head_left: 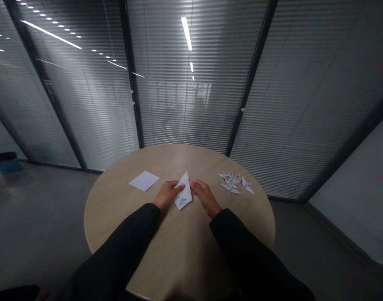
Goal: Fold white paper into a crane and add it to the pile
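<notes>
White folded paper: narrow and kite-like, its point aimed away from the person, between the two hands above the near-middle of the table; small dark print shows toward its near end.
Left hand: grasping the folded paper, thumb laid over its face and the other fingers at or behind its left edge.
Right hand: fingers bent at the paper's right edge, seemingly touching it; whether they pinch it, I cannot tell.
Handling: likely very light, fairly crisp along the folds, easily creased or torn by a hard squeeze; probably not slippery.
Where to hold: best by the flat layered middle, under a thumb, or lightly along the side edges; the thin tip would bend soonest.
Flat sheet: white and plain, left of the left hand, well apart from it.
Folded paper birds: a loose white cluster to the right of the right hand, some overlapping, points sticking out.
Round table: pale wood look, standing before blinds.
Sleeves: dark, reaching to both wrists.
</notes>
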A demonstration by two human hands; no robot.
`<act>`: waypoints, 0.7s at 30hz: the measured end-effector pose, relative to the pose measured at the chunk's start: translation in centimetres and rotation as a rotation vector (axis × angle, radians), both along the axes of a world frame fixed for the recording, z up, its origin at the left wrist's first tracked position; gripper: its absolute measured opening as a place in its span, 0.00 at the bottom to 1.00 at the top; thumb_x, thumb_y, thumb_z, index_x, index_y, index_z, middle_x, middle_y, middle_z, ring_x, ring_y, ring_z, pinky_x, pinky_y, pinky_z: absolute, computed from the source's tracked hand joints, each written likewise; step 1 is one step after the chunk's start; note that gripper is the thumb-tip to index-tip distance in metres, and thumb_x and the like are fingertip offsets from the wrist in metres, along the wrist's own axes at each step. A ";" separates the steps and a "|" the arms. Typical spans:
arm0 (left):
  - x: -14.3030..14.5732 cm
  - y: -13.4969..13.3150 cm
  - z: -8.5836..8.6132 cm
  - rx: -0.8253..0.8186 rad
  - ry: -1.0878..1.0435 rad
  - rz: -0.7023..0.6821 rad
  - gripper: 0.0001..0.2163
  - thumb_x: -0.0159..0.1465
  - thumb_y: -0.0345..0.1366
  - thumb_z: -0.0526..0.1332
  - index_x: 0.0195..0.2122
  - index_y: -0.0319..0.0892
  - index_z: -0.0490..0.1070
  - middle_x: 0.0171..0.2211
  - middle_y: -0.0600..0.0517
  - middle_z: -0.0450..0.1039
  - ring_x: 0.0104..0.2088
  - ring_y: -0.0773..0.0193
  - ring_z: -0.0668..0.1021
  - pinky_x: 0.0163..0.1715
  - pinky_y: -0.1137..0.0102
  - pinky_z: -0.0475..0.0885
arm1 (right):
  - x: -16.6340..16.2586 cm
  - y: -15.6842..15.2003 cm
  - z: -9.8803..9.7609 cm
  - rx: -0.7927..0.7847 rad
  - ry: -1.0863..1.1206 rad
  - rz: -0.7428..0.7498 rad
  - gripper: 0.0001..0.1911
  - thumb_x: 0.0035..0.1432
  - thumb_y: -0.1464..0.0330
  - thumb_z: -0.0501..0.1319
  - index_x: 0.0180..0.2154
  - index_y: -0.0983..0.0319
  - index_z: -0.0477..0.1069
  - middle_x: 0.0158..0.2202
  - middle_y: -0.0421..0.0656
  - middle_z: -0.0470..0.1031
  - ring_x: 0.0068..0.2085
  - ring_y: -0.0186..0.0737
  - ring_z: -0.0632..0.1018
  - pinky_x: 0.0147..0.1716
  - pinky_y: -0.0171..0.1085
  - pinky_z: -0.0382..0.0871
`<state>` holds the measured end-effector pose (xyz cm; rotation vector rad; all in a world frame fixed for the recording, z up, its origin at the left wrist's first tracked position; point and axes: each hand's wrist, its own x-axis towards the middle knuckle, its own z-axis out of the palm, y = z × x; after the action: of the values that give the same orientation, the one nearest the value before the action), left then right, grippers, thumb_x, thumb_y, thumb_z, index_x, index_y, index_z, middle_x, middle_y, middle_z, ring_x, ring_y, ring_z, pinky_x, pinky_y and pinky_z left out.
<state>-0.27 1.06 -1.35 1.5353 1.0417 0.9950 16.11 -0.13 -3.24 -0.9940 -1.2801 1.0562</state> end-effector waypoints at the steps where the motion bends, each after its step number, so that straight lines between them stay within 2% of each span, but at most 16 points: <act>1: -0.1 0.0 0.1 0.021 -0.001 0.041 0.15 0.51 0.46 0.64 0.25 0.35 0.74 0.20 0.50 0.72 0.21 0.66 0.70 0.21 0.73 0.61 | -0.1 0.1 -0.2 -0.001 -0.026 0.027 0.20 0.47 0.53 0.64 0.35 0.62 0.76 0.34 0.45 0.79 0.37 0.44 0.77 0.38 0.40 0.70; 4: -0.1 -0.2 0.2 0.053 0.001 0.097 0.15 0.52 0.46 0.63 0.27 0.36 0.76 0.21 0.50 0.74 0.24 0.63 0.73 0.22 0.73 0.62 | -0.1 0.2 -0.5 0.011 -0.085 0.083 0.16 0.47 0.55 0.65 0.30 0.62 0.76 0.28 0.43 0.78 0.32 0.42 0.77 0.35 0.39 0.69; 8: 0.1 -0.5 0.1 0.066 -0.008 0.123 0.17 0.52 0.49 0.63 0.27 0.36 0.76 0.22 0.49 0.74 0.25 0.61 0.74 0.22 0.72 0.63 | 0.0 0.1 -0.4 0.012 -0.120 0.077 0.16 0.48 0.55 0.64 0.30 0.62 0.77 0.27 0.42 0.79 0.31 0.42 0.77 0.33 0.38 0.69; 15: 0.0 -0.1 0.1 0.086 -0.127 0.200 0.20 0.49 0.51 0.65 0.26 0.35 0.75 0.21 0.51 0.72 0.22 0.66 0.71 0.23 0.73 0.62 | -0.1 0.4 -0.5 -0.033 -0.103 0.072 0.18 0.43 0.54 0.66 0.30 0.62 0.77 0.28 0.43 0.80 0.30 0.42 0.78 0.33 0.39 0.70; 21: 0.2 -0.6 0.5 0.047 -0.205 0.170 0.23 0.46 0.54 0.66 0.26 0.34 0.75 0.21 0.50 0.72 0.23 0.66 0.71 0.24 0.72 0.63 | -0.1 0.4 -0.4 -0.008 -0.081 0.060 0.18 0.42 0.54 0.67 0.26 0.63 0.77 0.26 0.45 0.79 0.27 0.42 0.78 0.31 0.39 0.71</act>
<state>-0.03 0.50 -0.82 1.3661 1.0206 1.2746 16.02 0.28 -3.64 -1.0185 -1.3801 1.0769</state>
